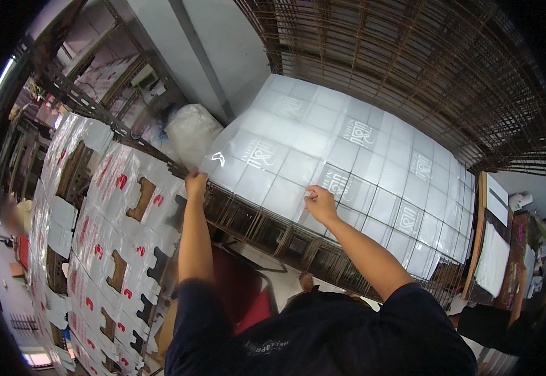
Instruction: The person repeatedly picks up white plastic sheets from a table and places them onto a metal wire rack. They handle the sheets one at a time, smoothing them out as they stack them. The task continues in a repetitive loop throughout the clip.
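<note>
Translucent plastic bags with white printing (310,122) lie flat across a wire drying rack (248,216) in front of me. At the rack's near left corner, my left hand (196,185) is closed on the corner of a plastic bag (257,178). My right hand (320,203) pinches the near edge of the same bag, around the middle of the rack's front side. Through the film the square grid of the wires shows. Where one bag ends and another begins is hard to make out.
Raised wire racks (398,56) lean over the far side. On the left, another rack carries white bags with red print and cut-out handles (113,219). A bundle of plastic (193,130) stands by the wall. A red chair (238,291) is below; another person's arm (519,291) shows at right.
</note>
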### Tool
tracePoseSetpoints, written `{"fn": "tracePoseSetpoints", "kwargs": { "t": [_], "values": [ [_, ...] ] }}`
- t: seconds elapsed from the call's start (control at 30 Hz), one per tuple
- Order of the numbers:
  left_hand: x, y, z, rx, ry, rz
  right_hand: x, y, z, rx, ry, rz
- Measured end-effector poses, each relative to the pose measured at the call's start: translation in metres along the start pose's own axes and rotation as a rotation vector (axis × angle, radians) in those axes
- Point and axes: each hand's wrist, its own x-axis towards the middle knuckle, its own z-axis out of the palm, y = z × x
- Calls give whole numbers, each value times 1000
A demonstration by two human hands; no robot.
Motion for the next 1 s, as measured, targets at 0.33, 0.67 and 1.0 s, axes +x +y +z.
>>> {"fn": "tracePoseSetpoints", "kwargs": {
  "t": [0.33,0.67,1.0],
  "values": [
    [5,-7,-9,28,44,-70,-1,-2,3,21,12,-12],
    [-100,31,11,20,320,252,-44,-18,-29,-92,129,-170],
    [-329,25,72,-140,199,395,-197,23,-257,81,623,-201]
  ]
}}
